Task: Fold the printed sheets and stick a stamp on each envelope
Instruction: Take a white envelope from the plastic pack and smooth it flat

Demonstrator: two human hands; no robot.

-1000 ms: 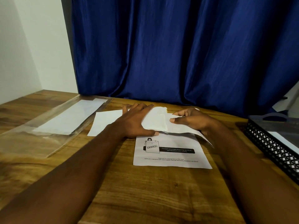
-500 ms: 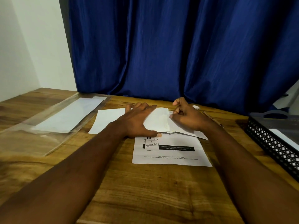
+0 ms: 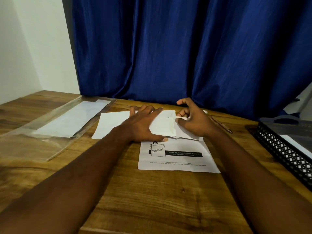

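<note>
— Where is the left hand?

— It reaches forward across the table, palm down. The fingers are straight and spread, pressing flat on the left part of a white envelope. The thumb lies along the envelope's near edge.

— And the right hand?

— Just beside the envelope's right end, with the fingers curled. The thumb and a bent finger pinch a small white strip right at the envelope's edge. The forefinger is hooked up above them, touching nothing. Whether the strip is a stamp, I cannot tell.

— The printed sheet?

— It lies flat on the table between the two forearms, nearer the person than the envelope. Its far edge runs under the envelope, and a drawing and a black bar face up.

— What else is around?

— A plain sheet lies partly under the left hand, and a plastic sleeve with white paper inside lies further left. A pen lies beyond the right wrist, and a black mesh tray stands at the right edge. A blue curtain hangs behind it all.
</note>
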